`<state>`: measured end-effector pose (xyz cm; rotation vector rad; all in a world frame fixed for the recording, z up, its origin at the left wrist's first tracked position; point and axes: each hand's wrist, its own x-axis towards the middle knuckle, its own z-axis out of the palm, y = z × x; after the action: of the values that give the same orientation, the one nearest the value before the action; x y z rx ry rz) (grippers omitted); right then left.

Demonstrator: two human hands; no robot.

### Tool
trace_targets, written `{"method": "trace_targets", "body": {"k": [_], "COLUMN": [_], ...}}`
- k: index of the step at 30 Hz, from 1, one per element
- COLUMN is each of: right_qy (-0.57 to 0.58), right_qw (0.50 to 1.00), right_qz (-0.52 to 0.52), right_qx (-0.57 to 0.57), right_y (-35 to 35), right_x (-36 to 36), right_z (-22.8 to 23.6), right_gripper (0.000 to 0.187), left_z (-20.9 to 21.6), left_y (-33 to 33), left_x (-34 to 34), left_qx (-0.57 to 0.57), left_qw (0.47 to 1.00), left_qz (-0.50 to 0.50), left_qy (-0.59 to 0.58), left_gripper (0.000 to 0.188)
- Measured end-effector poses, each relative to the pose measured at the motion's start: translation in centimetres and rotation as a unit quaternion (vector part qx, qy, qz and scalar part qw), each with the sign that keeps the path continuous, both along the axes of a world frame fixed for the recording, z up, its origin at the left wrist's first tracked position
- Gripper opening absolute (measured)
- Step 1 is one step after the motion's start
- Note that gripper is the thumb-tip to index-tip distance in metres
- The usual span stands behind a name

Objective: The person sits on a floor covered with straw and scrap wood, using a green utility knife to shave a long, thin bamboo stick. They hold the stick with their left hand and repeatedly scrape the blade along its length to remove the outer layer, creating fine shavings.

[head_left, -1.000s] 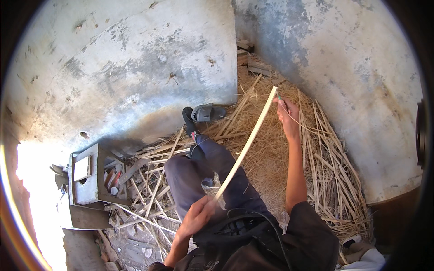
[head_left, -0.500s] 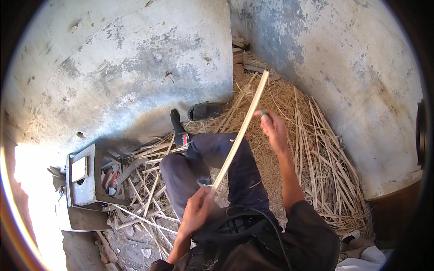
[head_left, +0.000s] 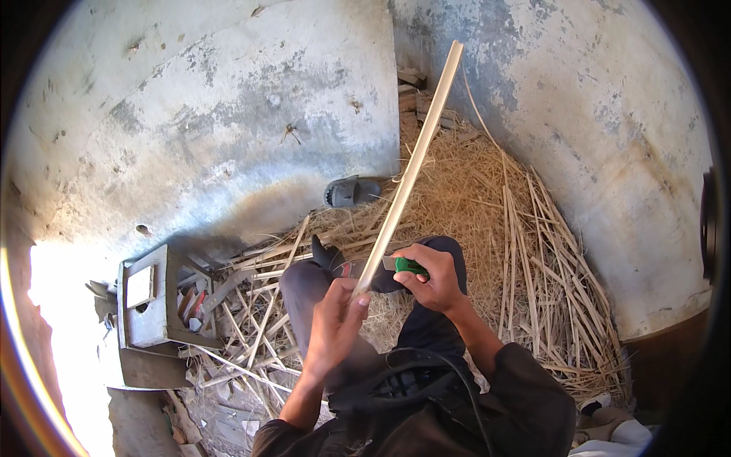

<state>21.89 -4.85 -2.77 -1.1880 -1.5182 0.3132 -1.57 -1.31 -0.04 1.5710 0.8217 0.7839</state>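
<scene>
My left hand (head_left: 335, 324) is closed around the lower end of a long, pale wooden strip (head_left: 415, 164) with a lengthwise line along its face. It slants up and to the right, its far end in front of the walls. In my right hand (head_left: 438, 283) is a green-handled utility knife (head_left: 410, 266), its short blade pointing left at the strip just above my left hand. Whether the blade touches the strip I cannot tell. Both hands are over my bent legs in dark trousers.
A wooden box (head_left: 156, 301) with odds and ends stands at the left. Straw-like shavings (head_left: 464, 183) cover the floor, with many loose strips (head_left: 563, 289) along the right wall. A dark sandal (head_left: 350, 191) lies by the back wall.
My right hand has come down and left with the knife, to the lower part of the strip. The strip now reaches higher. My legs have shifted, the foot drawn nearer.
</scene>
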Motion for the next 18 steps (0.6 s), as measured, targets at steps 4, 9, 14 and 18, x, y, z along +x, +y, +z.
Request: {"method": "trace_targets", "body": {"k": [4, 9, 14, 18], "right_qy": [-0.033, -0.049, -0.046, -0.038], "right_qw": [0.999, 0.997, 0.999, 0.997], "right_qz": [-0.003, 0.004, 0.018, 0.021], "right_qx": [0.032, 0.054, 0.022, 0.057], "right_y": [0.8, 1.2, 0.3, 0.8], "right_x": [0.1, 0.1, 0.2, 0.0], "right_z": [0.6, 0.4, -0.1, -0.5], "right_gripper": [0.031, 0.032, 0.033, 0.034], "left_z": [0.8, 1.6, 1.8, 2.3], "left_y": [0.5, 1.2, 1.9, 2.1], "left_x": [0.9, 1.6, 2.3, 2.6], "left_qx": [-0.025, -0.037, -0.057, -0.083], "left_qw": [0.999, 0.999, 0.996, 0.990], "left_qz": [-0.021, -0.021, -0.017, -0.042], "left_qy": [-0.010, -0.019, -0.068, -0.103], "left_gripper": [0.016, 0.014, 0.016, 0.021]}}
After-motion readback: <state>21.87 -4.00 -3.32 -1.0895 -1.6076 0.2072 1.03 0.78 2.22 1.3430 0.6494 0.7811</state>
